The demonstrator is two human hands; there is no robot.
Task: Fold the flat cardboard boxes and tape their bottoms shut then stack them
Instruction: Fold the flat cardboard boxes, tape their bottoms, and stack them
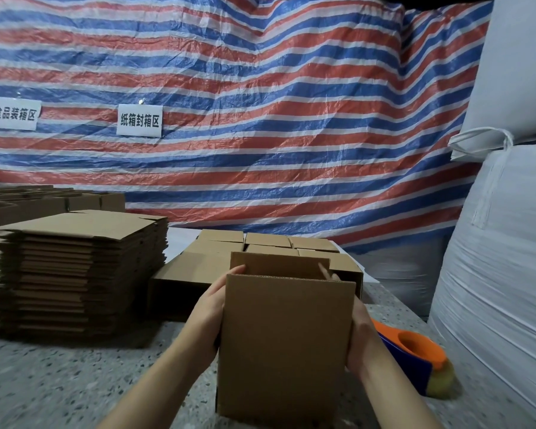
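An opened-up brown cardboard box [285,342] stands upright in front of me on the speckled table [75,382], its top flaps raised. My left hand [209,308] grips its left side, with fingers curled over the upper left edge. On the other side, my right hand [361,332] holds the box, and a fingertip shows above the far right flap. A tall stack of flat cardboard boxes [81,274] sits at the left. Several folded boxes [260,243] stand packed together just behind the held box.
An orange and blue tape dispenser [421,357] lies on the table to the right of the box. Large white bulk sacks [502,243] crowd the right side. A striped tarp [260,103] with two paper signs hangs behind. More open boxes [28,199] sit at the far left.
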